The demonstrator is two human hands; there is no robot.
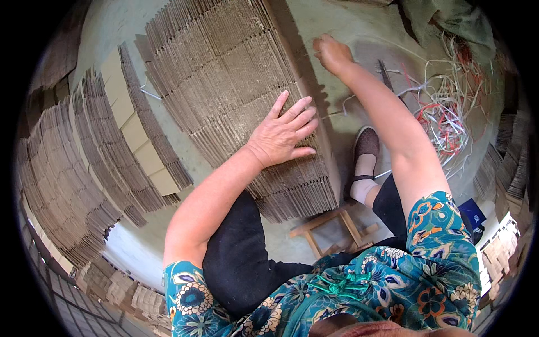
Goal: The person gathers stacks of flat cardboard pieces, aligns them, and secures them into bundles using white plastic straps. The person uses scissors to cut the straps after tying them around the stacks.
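Observation:
A long block of stacked corrugated cardboard sheets [224, 73] stretches across the middle, with the brown sheet edges facing up. My left hand [285, 131] lies on top near its right side, fingers spread and palm down, holding nothing. Beyond the block's right side, my right hand [332, 54] is held over the floor, apart from the cardboard. Its fingers are curled closed, and whatever may be in them is hidden.
More cardboard stacks [53, 174] stand to the left. A tangle of white and red plastic strapping [449, 121] lies on the floor at right, with a dark, narrow tool [385, 74] beside it. A wooden stool [331, 230] is near my legs; my shoe [366, 143] is beside the block.

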